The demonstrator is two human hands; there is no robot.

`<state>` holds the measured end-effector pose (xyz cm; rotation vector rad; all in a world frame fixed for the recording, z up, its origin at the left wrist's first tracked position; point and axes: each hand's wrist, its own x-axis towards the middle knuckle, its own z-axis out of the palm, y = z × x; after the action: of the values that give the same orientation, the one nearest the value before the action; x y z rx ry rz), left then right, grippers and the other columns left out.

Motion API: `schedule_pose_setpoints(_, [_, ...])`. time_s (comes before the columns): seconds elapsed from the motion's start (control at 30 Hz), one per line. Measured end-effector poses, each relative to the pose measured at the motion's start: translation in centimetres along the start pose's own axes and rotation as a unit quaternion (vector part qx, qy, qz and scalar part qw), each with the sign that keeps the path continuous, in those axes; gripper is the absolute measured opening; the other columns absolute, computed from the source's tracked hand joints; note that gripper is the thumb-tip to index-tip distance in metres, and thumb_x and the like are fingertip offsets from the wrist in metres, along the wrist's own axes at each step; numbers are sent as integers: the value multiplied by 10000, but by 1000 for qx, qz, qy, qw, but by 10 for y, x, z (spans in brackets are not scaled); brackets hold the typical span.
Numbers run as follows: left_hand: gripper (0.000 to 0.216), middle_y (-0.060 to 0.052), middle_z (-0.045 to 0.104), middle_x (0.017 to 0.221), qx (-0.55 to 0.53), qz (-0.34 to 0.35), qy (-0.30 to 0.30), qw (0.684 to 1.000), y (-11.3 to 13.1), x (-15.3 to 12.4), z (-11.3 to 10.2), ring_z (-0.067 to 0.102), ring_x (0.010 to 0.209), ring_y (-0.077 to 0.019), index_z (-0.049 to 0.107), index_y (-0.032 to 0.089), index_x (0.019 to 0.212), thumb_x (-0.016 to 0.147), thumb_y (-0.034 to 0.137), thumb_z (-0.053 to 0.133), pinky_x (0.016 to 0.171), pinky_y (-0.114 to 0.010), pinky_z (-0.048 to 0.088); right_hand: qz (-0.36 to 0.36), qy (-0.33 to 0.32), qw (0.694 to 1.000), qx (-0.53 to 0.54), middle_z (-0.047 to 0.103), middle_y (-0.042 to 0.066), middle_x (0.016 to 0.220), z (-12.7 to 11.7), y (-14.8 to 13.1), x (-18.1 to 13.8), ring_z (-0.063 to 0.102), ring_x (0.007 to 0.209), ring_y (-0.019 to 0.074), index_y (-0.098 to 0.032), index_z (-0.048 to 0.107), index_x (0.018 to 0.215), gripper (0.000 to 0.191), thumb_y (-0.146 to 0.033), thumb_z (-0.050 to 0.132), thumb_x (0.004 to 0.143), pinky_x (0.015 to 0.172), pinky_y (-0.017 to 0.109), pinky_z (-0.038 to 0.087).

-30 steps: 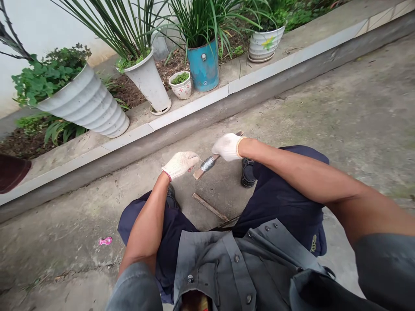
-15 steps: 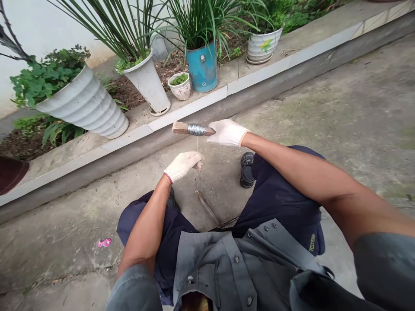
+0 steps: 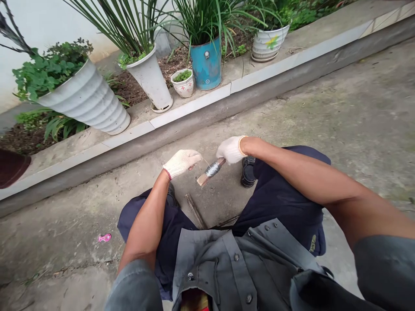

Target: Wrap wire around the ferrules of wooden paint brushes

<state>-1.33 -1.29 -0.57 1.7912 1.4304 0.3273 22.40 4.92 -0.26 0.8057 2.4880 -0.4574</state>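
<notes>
My right hand (image 3: pixel 230 149), in a white knitted glove, is closed around one end of a wooden stick (image 3: pixel 203 179). Silvery wire (image 3: pixel 212 169) is wound thickly about the stick's middle, and the free end tilts down to the left. A thin loose strand of the wire runs from the winding to my left hand (image 3: pixel 183 162). That hand wears a white glove too, and its fingers are pinched together on the strand. On the concrete below lies a narrow strip of wood (image 3: pixel 194 211), its near end hidden by my clothing.
A low tiled ledge (image 3: pixel 191 108) crosses in front of me. On it stand a ribbed white pot (image 3: pixel 94 101), a tall white pot (image 3: pixel 152 80), a small pot (image 3: pixel 183 88) and a blue bucket (image 3: pixel 206 65), all planted. A pink object (image 3: pixel 104 238) lies on the ground at left.
My right hand has lowered and swung the wire-wound stick from nearly level to slanting down-left. My left hand has risen slightly, still pinching the strand.
</notes>
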Motion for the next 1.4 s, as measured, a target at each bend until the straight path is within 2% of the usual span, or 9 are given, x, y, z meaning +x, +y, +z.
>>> schedule_pose_setpoints(0.17, [395, 7, 627, 628, -34, 34, 9, 999, 4, 1, 2, 573, 606, -141, 640, 184, 708, 914, 502, 527, 638, -255, 438, -87, 55, 988, 112, 639, -24, 698, -15, 5, -16, 497, 618, 120, -176, 706, 859, 203, -341, 675, 745, 597, 261, 323])
schedule_pose_setpoints(0.33, [420, -29, 700, 696, -55, 41, 4, 998, 11, 0, 5, 644, 697, -161, 669, 185, 746, 944, 505, 482, 752, -269, 483, 67, 226, 961, 147, 674, 27, 761, -34, 13, -15, 559, 668, 152, -161, 707, 963, 343, -462, 626, 819, 600, 265, 339])
schedule_pose_setpoints(0.47, [384, 0, 697, 664, -28, 22, 3, 999, 13, -2, 7, 638, 694, -162, 716, 197, 880, 947, 489, 476, 716, -259, 460, 207, 264, 935, 113, 741, 121, 941, -35, 18, -4, 663, 830, 237, -179, 726, 1085, 354, -411, 573, 865, 690, 300, 417])
schedule_pose_setpoints(0.67, [359, 23, 678, 645, 3, 29, -23, 999, 10, -2, 6, 636, 704, -164, 737, 207, 966, 939, 459, 482, 700, -258, 431, 265, 257, 929, 36, 748, 192, 992, -29, 13, 1, 702, 934, 325, -146, 727, 1090, 299, -195, 577, 835, 749, 372, 478])
schedule_pose_setpoints(0.8, [361, 19, 656, 632, 42, 26, 15, 999, 9, -1, -3, 596, 669, -167, 718, 206, 828, 931, 447, 470, 664, -265, 406, 246, 191, 950, 0, 745, 216, 1009, -25, 8, 2, 697, 986, 342, -129, 749, 1068, 299, -159, 606, 807, 814, 408, 484])
schedule_pose_setpoints(0.93, [354, 27, 617, 592, 84, 28, 3, 996, 10, -1, -8, 535, 598, -155, 663, 211, 683, 912, 407, 476, 615, -272, 371, 124, 63, 990, -3, 748, 146, 934, -16, 8, -1, 691, 853, 276, -174, 766, 965, 256, -185, 671, 728, 759, 367, 464])
schedule_pose_setpoints(1.07, [349, 25, 647, 648, 62, 34, -10, 997, 9, -2, -4, 568, 647, -153, 697, 199, 743, 918, 413, 483, 669, -264, 418, -5, -12, 999, 51, 712, 46, 794, -12, 15, -10, 605, 701, 177, -172, 740, 871, 213, -264, 697, 684, 666, 298, 406])
schedule_pose_setpoints(1.27, [295, -26, 753, 918, 5, 71, 3, 997, 8, -2, -5, 664, 852, -182, 756, 166, 952, 888, 409, 601, 811, -263, 487, -31, 1, 967, 253, 648, -18, 654, -21, 26, -24, 563, 597, 123, -174, 669, 864, 234, -362, 699, 728, 577, 236, 359])
schedule_pose_setpoints(1.4, [317, -55, 748, 830, -60, 51, -5, 997, 6, 0, 4, 690, 811, -182, 731, 141, 889, 921, 405, 559, 828, -284, 523, -10, 60, 942, 331, 655, -7, 612, -23, 23, -19, 597, 578, 132, -184, 630, 828, 212, -346, 720, 725, 556, 222, 373])
